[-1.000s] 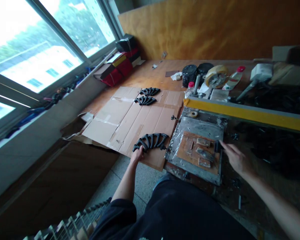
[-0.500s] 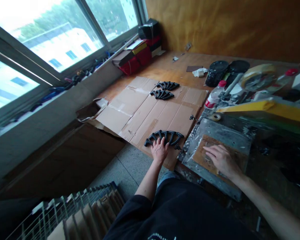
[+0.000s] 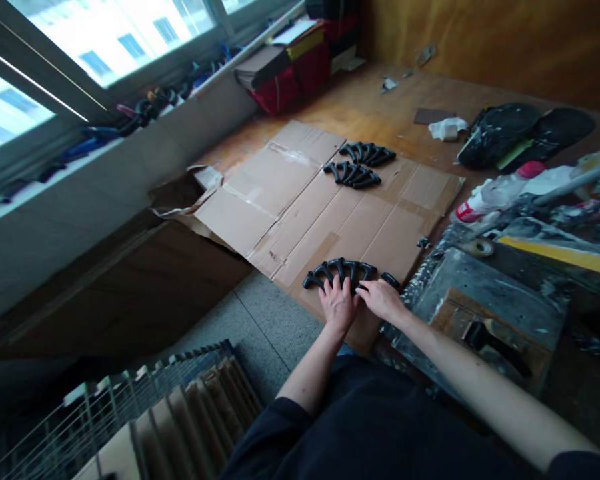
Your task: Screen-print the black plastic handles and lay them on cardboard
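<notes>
At the near edge of the cardboard sheet [image 3: 300, 200] spread over the wooden desk [image 3: 380, 113], a fan of black curved parts [image 3: 343, 268] lies flat. Its arc bulges away from the person and its long axis runs left to right along that edge. Both hands rest on it from the near side, so the parts lie just ahead of and under the fingertips. The left hand [image 3: 337, 303] sits over the middle of the fan with its fingers [image 3: 330, 288] spread apart and laid flat across several parts. The right hand [image 3: 384, 299] is just beside it, touching or nearly so, with fingers closer together on the right end of the arc. Neither hand appears closed around a part, as far as can be seen. Two smaller bundles [image 3: 360, 163] of the same parts lie well apart at the far side of the sheet. A metal plate [image 3: 485, 283] with a wooden block and one black piece [image 3: 490, 340] sits off the right corner, nearer the right arm.
</notes>
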Demonstrator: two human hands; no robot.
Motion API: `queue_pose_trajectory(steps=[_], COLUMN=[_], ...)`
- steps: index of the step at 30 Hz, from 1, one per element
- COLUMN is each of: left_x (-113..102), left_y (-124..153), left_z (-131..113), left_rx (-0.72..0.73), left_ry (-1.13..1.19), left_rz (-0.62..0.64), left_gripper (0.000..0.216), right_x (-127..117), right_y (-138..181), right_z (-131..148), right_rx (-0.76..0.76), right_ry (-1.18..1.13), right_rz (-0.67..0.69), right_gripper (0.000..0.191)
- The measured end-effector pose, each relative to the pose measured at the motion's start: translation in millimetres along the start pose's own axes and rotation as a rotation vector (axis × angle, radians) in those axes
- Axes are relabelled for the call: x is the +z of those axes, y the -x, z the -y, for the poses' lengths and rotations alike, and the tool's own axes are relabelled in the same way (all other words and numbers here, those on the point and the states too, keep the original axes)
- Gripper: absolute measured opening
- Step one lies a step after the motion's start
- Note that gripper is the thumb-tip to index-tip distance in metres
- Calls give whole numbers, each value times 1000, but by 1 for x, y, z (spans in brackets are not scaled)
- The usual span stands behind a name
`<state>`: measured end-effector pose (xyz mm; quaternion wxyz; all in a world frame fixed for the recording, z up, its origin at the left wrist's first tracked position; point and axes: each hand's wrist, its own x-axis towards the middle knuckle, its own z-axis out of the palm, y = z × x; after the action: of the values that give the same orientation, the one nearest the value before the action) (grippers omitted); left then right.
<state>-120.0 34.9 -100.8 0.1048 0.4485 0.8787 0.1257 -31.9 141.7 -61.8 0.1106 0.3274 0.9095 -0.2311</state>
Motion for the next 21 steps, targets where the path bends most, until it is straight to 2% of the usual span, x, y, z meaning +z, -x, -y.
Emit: queue_pose_trajectory(steps=[5,10,13,16,19,21], left_x=[-8,-21,-29,-37,-43,-46], left_y=[-32,-86,-142,-212,-277,-306], left_z=[25,52,63,64,58,54], left_rx=[87,304,383,406,401,392], left_ry=[-21,-29,-35,-51,-74,-92], left_rz=[45,77,81,110,131,131], left_gripper=[52,51,53,57,58,57], right_x=[-1,10,33,55,62,60], right_y=[-13,-12,-7,-4,-6,-7], right_z=[6,6,5,2,2,5], right_rx=[-18,-27,-6,-34,-47,-34], right_ry=[-64,50,149,199,229,234], right_rz=[-12,-17,-6,-16,-24,-12], right_gripper=[45,49,52,56,61,63])
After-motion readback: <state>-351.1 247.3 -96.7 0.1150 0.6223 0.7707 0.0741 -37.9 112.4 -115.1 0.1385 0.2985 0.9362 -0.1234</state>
